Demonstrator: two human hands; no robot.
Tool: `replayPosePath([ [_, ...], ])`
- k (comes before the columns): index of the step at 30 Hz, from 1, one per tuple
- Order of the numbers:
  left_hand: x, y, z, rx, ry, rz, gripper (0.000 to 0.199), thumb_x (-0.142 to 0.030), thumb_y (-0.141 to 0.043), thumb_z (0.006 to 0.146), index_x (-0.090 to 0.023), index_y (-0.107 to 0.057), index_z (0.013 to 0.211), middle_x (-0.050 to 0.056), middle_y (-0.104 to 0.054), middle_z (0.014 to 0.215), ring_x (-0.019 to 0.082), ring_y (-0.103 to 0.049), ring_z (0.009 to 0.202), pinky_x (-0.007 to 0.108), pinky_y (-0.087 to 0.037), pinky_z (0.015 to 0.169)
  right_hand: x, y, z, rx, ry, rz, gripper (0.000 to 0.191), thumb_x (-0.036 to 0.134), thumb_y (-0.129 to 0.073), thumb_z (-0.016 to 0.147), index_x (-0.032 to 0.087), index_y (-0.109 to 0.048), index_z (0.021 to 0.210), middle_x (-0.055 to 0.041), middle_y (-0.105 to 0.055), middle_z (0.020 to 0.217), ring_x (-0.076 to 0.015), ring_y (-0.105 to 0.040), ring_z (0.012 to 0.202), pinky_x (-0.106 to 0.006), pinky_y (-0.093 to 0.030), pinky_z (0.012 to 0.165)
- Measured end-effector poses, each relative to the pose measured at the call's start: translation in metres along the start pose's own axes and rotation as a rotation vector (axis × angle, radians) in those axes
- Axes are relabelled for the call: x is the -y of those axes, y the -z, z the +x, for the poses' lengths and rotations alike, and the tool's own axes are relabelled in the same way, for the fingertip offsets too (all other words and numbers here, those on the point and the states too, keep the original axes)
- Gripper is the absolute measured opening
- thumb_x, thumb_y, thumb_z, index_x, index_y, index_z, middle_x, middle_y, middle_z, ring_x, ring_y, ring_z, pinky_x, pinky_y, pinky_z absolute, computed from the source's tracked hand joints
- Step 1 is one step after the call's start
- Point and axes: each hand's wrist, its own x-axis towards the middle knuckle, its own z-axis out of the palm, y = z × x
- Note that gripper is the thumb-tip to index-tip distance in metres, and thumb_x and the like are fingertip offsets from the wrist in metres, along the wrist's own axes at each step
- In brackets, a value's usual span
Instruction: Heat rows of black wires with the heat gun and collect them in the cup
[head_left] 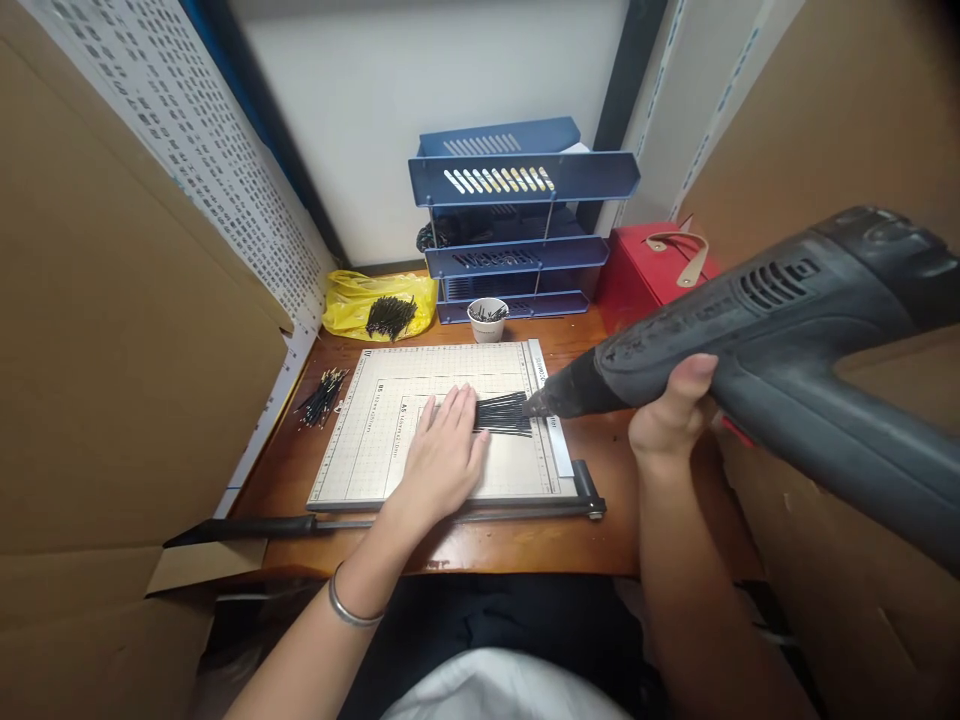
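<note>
My left hand [442, 455] lies flat, fingers stretched out, pressing one end of a row of thin black wires or tubes [504, 414] against the paper cutter's gridded board [360, 440]. My right hand [675, 415] is wrapped round the handle of a dark grey heat gun [720, 330]. Its nozzle points left, over or very close to the free ends of the black strands; whether it touches them I cannot tell. The cutter's black-handled arm [277, 527] is down along the board's near edge.
A bundle of thin dark wires [322, 398] lies left of the board. Behind are a yellow plastic bag [345, 305] with black pieces on it, a white cup [489, 322] of short pieces, a blue tiered tray [517, 260] and a red box [641, 275]. Cardboard walls [112, 300] flank the table.
</note>
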Motion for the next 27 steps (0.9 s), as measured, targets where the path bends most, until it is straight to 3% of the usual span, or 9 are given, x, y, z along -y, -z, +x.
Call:
replayPosePath([
  [4,-0.007,-0.001,0.004,0.000,-0.034,0.048,0.061,-0.035,-0.027,0.106,-0.006,-0.030,0.160,0.014,-0.028,0.168,0.025,-0.023,0.158,0.051,-0.013,0.130,-0.001,-0.007,0.009,-0.002,-0.060,0.016,0.076,0.071,-0.034,0.097,0.019,-0.050,0.150,-0.0111,-0.044,0.159,-0.0283,-0.030,0.154,-0.053,-0.017,0.129],
  [10,0.005,0.004,0.006,-0.014,0.127,0.066,0.063,-0.035,-0.025,0.105,-0.003,-0.030,0.159,0.017,-0.030,0.167,0.028,-0.025,0.157,0.052,-0.014,0.130,0.004,0.008,-0.007,0.013,-0.044,0.071,0.070,0.065,-0.033,0.100,0.020,-0.047,0.152,-0.0104,-0.041,0.161,-0.0290,-0.030,0.154,-0.055,-0.015,0.129],
  [14,0.017,0.004,-0.005,-0.028,0.196,0.099,0.062,-0.031,-0.023,0.105,0.001,-0.034,0.157,0.018,-0.035,0.164,0.029,-0.029,0.155,0.054,-0.017,0.129,-0.001,0.000,-0.009,-0.005,-0.029,0.108,0.070,0.064,-0.033,0.100,0.019,-0.045,0.153,-0.0108,-0.040,0.161,-0.0283,-0.029,0.154,-0.054,-0.014,0.129],
  [19,0.026,0.007,-0.021,-0.096,0.199,0.121,0.060,-0.031,-0.026,0.104,-0.003,-0.038,0.156,0.018,-0.040,0.162,0.030,-0.033,0.154,0.058,-0.016,0.128,0.000,-0.013,-0.001,-0.015,-0.093,0.056,0.071,0.066,-0.036,0.099,0.020,-0.049,0.150,-0.0105,-0.043,0.160,-0.0276,-0.027,0.155,-0.051,-0.014,0.129],
  [27,0.014,0.001,-0.028,-0.118,0.140,0.078,0.059,-0.034,-0.031,0.105,-0.010,-0.035,0.158,0.018,-0.042,0.161,0.030,-0.035,0.153,0.057,-0.017,0.128,0.000,0.007,-0.011,-0.093,-0.044,0.081,0.069,0.065,-0.036,0.100,0.017,-0.052,0.147,-0.0113,-0.038,0.163,-0.0309,-0.030,0.154,-0.055,-0.016,0.129],
])
